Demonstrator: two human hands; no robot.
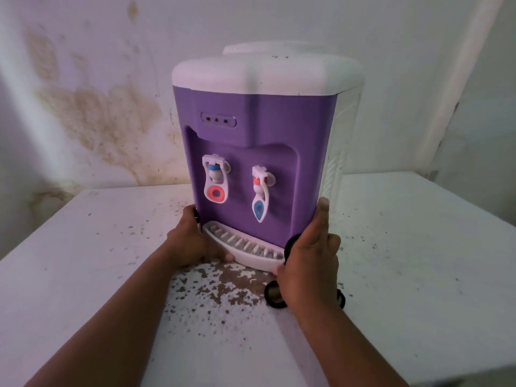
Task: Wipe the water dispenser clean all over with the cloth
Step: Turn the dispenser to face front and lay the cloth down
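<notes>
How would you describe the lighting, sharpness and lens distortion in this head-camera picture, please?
Head view: dim, soft light with a purple cast; no glare on the purple-and-white plastic water dispenser; wide-angle bending curves the stained white wall; forearms at the bottom edge look soft.

- Left hand [187, 241]: bare; no ring or glove visible.
- Right hand [308, 262]: bare; no glove visible.
- Forearms: both uncovered up to the lower frame edge; no sleeve in view.
- Wrists: no watch or band visible.
</notes>
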